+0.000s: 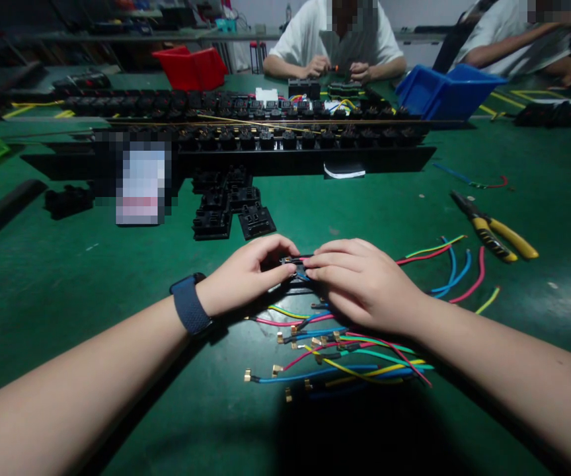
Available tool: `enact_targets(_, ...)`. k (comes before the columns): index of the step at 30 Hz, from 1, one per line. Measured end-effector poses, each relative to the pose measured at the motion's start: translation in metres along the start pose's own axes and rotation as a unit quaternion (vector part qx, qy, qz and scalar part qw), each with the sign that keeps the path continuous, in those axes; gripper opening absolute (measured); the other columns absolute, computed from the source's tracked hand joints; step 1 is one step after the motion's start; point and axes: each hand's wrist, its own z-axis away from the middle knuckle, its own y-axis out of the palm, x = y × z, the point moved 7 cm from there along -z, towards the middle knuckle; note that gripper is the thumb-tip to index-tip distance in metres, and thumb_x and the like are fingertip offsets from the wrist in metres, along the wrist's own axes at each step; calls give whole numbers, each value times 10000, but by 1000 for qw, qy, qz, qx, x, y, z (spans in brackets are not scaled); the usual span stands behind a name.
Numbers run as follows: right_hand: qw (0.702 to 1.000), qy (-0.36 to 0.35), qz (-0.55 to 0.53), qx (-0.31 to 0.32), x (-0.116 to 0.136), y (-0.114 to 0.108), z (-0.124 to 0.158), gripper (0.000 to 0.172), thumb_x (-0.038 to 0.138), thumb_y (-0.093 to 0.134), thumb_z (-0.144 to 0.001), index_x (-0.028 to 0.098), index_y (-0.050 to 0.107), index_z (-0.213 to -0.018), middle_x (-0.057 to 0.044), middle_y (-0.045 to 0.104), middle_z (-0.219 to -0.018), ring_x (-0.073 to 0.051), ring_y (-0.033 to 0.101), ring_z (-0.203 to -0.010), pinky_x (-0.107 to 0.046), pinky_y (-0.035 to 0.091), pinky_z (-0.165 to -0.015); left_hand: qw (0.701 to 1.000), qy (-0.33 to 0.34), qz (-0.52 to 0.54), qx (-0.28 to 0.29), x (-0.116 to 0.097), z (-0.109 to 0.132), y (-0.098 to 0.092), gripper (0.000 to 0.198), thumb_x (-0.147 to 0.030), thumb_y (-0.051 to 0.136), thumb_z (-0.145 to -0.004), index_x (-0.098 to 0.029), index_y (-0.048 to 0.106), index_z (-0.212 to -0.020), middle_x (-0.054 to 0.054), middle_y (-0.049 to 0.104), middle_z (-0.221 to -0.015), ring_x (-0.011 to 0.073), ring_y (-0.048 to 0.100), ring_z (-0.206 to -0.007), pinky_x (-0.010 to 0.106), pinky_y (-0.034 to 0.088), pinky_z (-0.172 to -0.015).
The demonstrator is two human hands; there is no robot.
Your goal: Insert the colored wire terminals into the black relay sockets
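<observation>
Both my hands meet over a small black plastic socket module (295,285) on the green table. My left hand (250,268), with a dark watch strap at the wrist, pinches its left side between thumb and fingers. From the right, my right hand (359,281) presses its fingertips on the module and the wires there; the palm hides part of it. Red and blue wire shows at the fingertips. Below my right hand lie loose coloured wires (365,370) with brass terminals. More wire ends (456,271) stick out past that hand on the right.
Several black socket modules (228,201) lie ahead of my hands, before a long black rail (246,162) of modules. Yellow-handled pliers (501,235) rest at right. Beyond stand a red bin (191,69) and a blue bin (447,92). Two people in white shirts sit opposite.
</observation>
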Motion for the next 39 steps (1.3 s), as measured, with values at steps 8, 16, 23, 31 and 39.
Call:
enact_targets(8, 999, -11, 18, 31, 3, 0, -1, 246, 176, 472, -866, 152, 634, -1049, -79, 689, -1058, -233, 564, -1048, -388, 426, -869, 998, 18, -52, -1, -3, 0, 1, 215, -332, 522, -881, -195, 580, -1036, 39, 636, -1028, 183, 585, -974, 352, 463, -902)
enact_targets(16, 999, 48, 14, -1, -7, 1, 0, 310, 209, 490, -853, 149, 574, -1145, -126, 635, -1101, -245, 552, -1014, -397, 456, -850, 998, 26, -61, 4, -4, 1, 0, 224, -350, 501, -897, -194, 582, -1036, 33, 638, -1016, 184, 586, -965, 344, 466, -899)
enact_targets(23, 983, 158, -16, 91, -21, 14, 2, 329, 350, 500, -868, 168, 588, -1129, -75, 659, -1023, -220, 612, -912, -343, 498, -744, 998, 24, -60, 17, -6, 3, 2, 236, -319, 506, -884, -183, 584, -1060, 44, 632, -1034, 198, 581, -982, 351, 464, -901)
enact_targets(31, 979, 172, -28, 108, -23, 19, 3, 329, 352, 459, -904, 170, 589, -1146, -61, 692, -1032, -215, 651, -902, -336, 501, -744, 999, 17, -48, 8, -6, 2, 2, 269, -330, 526, -876, -169, 565, -1089, 50, 607, -1028, 175, 564, -909, 318, 468, -821)
enact_targets(39, 990, 128, -14, 57, -17, 12, 4, 320, 326, 504, -892, 175, 609, -1154, -37, 699, -891, -171, 638, -777, -278, 470, -666, 999, 9, -45, -14, -2, 4, -2, 352, -364, 470, -912, -155, 522, -1190, 80, 587, -1166, 215, 545, -1098, 385, 427, -988)
